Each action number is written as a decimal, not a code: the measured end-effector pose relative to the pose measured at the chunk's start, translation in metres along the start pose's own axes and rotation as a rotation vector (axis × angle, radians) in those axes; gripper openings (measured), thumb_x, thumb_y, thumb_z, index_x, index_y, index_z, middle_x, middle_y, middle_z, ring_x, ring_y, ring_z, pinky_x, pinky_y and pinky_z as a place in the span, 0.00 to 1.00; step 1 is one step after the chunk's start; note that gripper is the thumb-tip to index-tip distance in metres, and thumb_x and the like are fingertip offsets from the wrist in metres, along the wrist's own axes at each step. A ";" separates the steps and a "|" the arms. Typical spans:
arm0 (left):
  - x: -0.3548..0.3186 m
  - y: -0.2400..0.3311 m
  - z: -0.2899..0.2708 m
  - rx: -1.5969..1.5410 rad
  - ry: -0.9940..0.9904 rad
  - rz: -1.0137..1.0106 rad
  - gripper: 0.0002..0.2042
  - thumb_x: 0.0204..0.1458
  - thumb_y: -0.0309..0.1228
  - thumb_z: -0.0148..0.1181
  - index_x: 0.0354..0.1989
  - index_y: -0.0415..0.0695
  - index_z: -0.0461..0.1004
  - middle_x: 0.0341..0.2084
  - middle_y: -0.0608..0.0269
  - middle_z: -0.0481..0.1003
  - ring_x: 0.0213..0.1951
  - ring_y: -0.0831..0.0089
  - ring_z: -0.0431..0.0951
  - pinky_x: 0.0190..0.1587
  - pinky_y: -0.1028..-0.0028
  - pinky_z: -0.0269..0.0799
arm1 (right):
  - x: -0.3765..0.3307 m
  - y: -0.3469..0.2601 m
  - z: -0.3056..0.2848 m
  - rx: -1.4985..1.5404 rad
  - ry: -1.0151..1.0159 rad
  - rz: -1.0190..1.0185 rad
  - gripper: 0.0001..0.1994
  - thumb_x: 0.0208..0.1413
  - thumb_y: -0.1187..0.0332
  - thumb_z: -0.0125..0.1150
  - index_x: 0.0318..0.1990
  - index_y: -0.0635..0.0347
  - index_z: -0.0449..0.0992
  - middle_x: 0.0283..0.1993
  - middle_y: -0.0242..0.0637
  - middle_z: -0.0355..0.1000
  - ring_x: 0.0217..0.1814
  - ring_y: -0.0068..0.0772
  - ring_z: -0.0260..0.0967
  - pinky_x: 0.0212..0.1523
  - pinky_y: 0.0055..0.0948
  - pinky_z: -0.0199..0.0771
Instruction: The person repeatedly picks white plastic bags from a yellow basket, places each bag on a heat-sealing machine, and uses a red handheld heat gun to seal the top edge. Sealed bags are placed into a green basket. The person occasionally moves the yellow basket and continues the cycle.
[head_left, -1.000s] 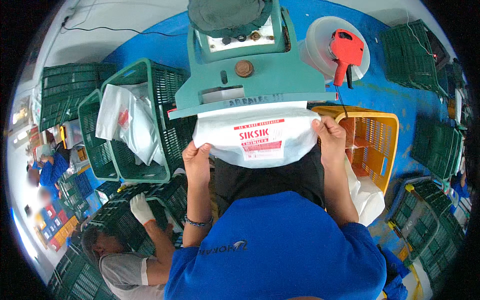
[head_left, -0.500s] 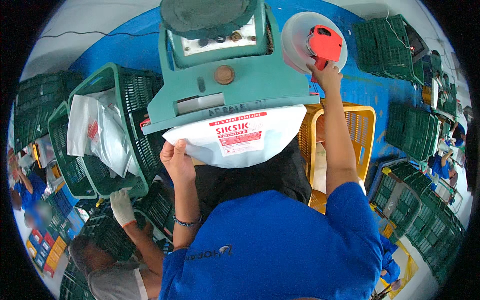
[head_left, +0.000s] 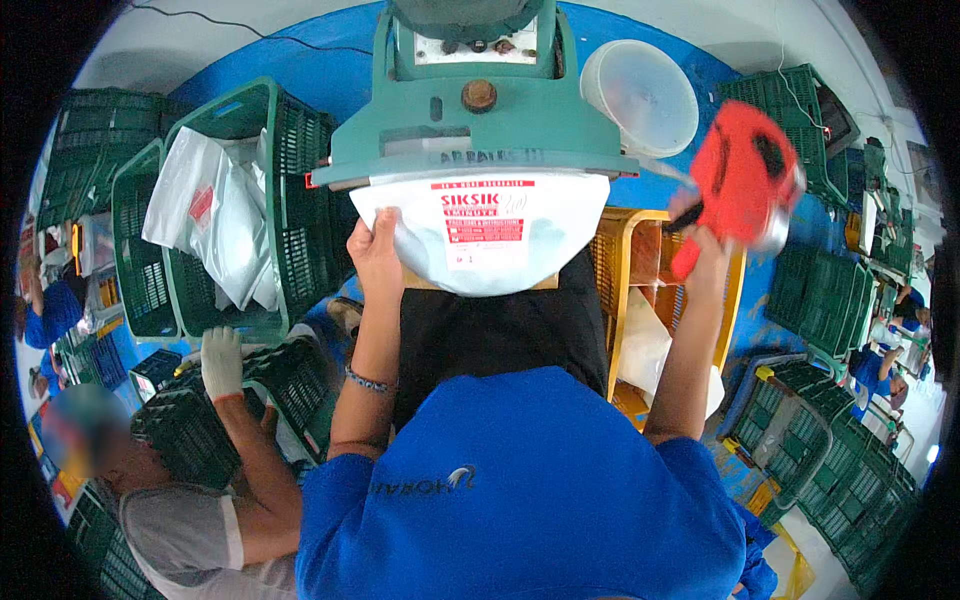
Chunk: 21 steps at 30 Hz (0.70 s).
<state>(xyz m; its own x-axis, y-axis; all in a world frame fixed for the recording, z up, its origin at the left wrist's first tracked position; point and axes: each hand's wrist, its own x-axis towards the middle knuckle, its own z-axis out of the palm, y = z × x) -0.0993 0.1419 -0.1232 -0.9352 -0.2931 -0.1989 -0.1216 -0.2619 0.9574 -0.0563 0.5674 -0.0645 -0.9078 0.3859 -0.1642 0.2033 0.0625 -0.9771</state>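
The left hand (head_left: 375,255) holds the white bag (head_left: 490,240) near its left edge, thumb on the printed upper face and the other fingers mostly hidden beneath. The bag's upper edge meets the front edge of the green machine (head_left: 560,130); how far it reaches in cannot be seen. Its rounded lower part sags in front, and its right side is unheld.

The right hand (head_left: 708,260) has its fingers closed around the grip of a red handheld tool (head_left: 745,175), which is blurred and held beyond the machine's front right corner. In the view, that hand overlaps the far end of a yellow crate (head_left: 610,250) containing white material (head_left: 645,345). A whitish round tub (head_left: 640,98) stands beside the machine's right side. At left, white bags (head_left: 215,225) lie in a green crate (head_left: 300,190), near a co-worker's gloved hand (head_left: 221,362).
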 end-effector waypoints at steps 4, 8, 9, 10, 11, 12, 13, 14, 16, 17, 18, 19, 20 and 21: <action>0.002 -0.001 0.011 -0.080 0.014 0.078 0.11 0.57 0.29 0.57 0.42 0.34 0.75 0.35 0.68 0.75 0.36 0.84 0.71 0.41 0.81 0.66 | -0.104 0.004 0.033 -0.414 -0.010 0.126 0.14 0.53 0.68 0.60 0.46 0.62 0.72 0.44 0.36 0.72 0.46 0.33 0.70 0.50 0.34 0.70; 0.003 0.000 0.015 -0.026 0.034 0.115 0.11 0.56 0.30 0.57 0.41 0.33 0.75 0.34 0.68 0.76 0.34 0.84 0.71 0.38 0.81 0.67 | -0.158 -0.002 0.078 -0.482 -0.287 -0.343 0.16 0.48 0.69 0.63 0.45 0.62 0.73 0.44 0.42 0.72 0.45 0.42 0.71 0.47 0.38 0.71; 0.004 0.000 0.016 -0.036 0.039 0.117 0.11 0.56 0.30 0.58 0.41 0.33 0.75 0.34 0.68 0.76 0.34 0.84 0.71 0.38 0.81 0.67 | -0.160 -0.005 0.087 -0.500 -0.368 -0.444 0.18 0.45 0.70 0.64 0.46 0.62 0.72 0.44 0.44 0.71 0.46 0.45 0.71 0.46 0.38 0.71; 0.005 0.000 0.016 -0.047 0.042 0.117 0.11 0.56 0.30 0.58 0.40 0.33 0.75 0.33 0.68 0.76 0.33 0.84 0.71 0.38 0.81 0.67 | -0.161 -0.010 0.092 -0.446 -0.386 -0.312 0.20 0.42 0.68 0.64 0.46 0.62 0.72 0.43 0.45 0.71 0.45 0.47 0.71 0.45 0.38 0.72; 0.005 0.000 0.016 -0.060 0.044 0.117 0.11 0.56 0.30 0.58 0.40 0.33 0.75 0.33 0.68 0.76 0.33 0.84 0.71 0.37 0.81 0.67 | -0.160 -0.015 0.095 -0.433 -0.401 -0.263 0.22 0.40 0.66 0.65 0.46 0.61 0.73 0.42 0.46 0.71 0.44 0.49 0.70 0.44 0.38 0.72; 0.006 -0.001 0.017 -0.055 0.042 0.113 0.11 0.56 0.30 0.58 0.39 0.33 0.76 0.32 0.68 0.76 0.33 0.84 0.71 0.37 0.81 0.66 | -0.160 -0.020 0.098 -0.503 -0.405 -0.254 0.24 0.37 0.65 0.66 0.46 0.61 0.73 0.41 0.47 0.70 0.43 0.52 0.70 0.43 0.38 0.72; 0.006 -0.001 0.018 -0.051 0.043 0.110 0.11 0.56 0.30 0.58 0.39 0.33 0.76 0.32 0.69 0.76 0.33 0.84 0.70 0.37 0.81 0.66 | -0.160 -0.026 0.095 -0.801 -0.456 -0.334 0.23 0.39 0.64 0.66 0.46 0.59 0.73 0.40 0.46 0.71 0.42 0.53 0.71 0.42 0.39 0.72; 0.007 0.000 0.018 -0.048 0.063 0.077 0.10 0.56 0.30 0.58 0.38 0.33 0.76 0.31 0.69 0.76 0.32 0.84 0.70 0.36 0.82 0.66 | -0.163 -0.032 0.093 -0.860 -0.428 -0.043 0.22 0.43 0.64 0.65 0.48 0.58 0.74 0.39 0.45 0.72 0.41 0.54 0.71 0.41 0.40 0.72; 0.008 0.001 0.019 -0.070 0.063 0.138 0.10 0.56 0.30 0.58 0.37 0.33 0.76 0.30 0.69 0.75 0.31 0.85 0.70 0.36 0.82 0.66 | -0.174 -0.041 0.078 -0.799 -0.430 0.106 0.22 0.43 0.65 0.65 0.50 0.59 0.73 0.41 0.44 0.74 0.43 0.51 0.73 0.42 0.39 0.73; 0.007 0.001 0.019 -0.077 0.078 0.141 0.10 0.56 0.31 0.58 0.37 0.33 0.76 0.30 0.69 0.75 0.31 0.85 0.70 0.36 0.82 0.66 | -0.179 -0.044 0.066 -0.802 -0.438 0.255 0.23 0.44 0.65 0.65 0.50 0.59 0.73 0.42 0.44 0.74 0.43 0.49 0.74 0.43 0.38 0.73; 0.007 0.002 0.018 -0.085 0.085 0.074 0.10 0.56 0.31 0.58 0.37 0.33 0.76 0.29 0.70 0.75 0.31 0.85 0.69 0.35 0.82 0.66 | -0.182 -0.047 0.051 -0.706 -0.444 0.212 0.26 0.43 0.68 0.65 0.54 0.59 0.71 0.45 0.42 0.74 0.46 0.43 0.74 0.45 0.37 0.73; 0.006 0.003 0.017 -0.086 0.065 0.097 0.10 0.56 0.31 0.58 0.36 0.34 0.76 0.29 0.70 0.75 0.30 0.85 0.69 0.35 0.82 0.65 | -0.182 -0.047 0.038 -0.682 -0.421 0.321 0.30 0.41 0.70 0.65 0.57 0.59 0.68 0.48 0.41 0.74 0.49 0.38 0.74 0.47 0.35 0.73; 0.006 0.004 0.016 -0.085 0.055 0.091 0.10 0.56 0.31 0.58 0.36 0.34 0.76 0.29 0.70 0.75 0.30 0.85 0.69 0.35 0.82 0.65 | -0.181 -0.044 0.026 -0.524 -0.322 0.185 0.35 0.41 0.74 0.64 0.62 0.61 0.62 0.52 0.38 0.72 0.54 0.30 0.70 0.51 0.31 0.70; 0.005 0.005 0.015 -0.089 0.053 0.083 0.10 0.56 0.30 0.58 0.36 0.34 0.76 0.29 0.70 0.75 0.30 0.85 0.69 0.34 0.82 0.65 | -0.172 -0.039 0.014 -0.435 -0.276 0.322 0.33 0.42 0.75 0.63 0.61 0.62 0.62 0.52 0.38 0.71 0.53 0.30 0.68 0.51 0.30 0.69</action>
<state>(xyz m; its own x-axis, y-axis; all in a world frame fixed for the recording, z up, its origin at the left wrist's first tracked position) -0.1095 0.1528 -0.1167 -0.9217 -0.3646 -0.1323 -0.0121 -0.3140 0.9493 0.0865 0.4862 0.0003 -0.8254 0.1987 -0.5284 0.5621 0.3752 -0.7370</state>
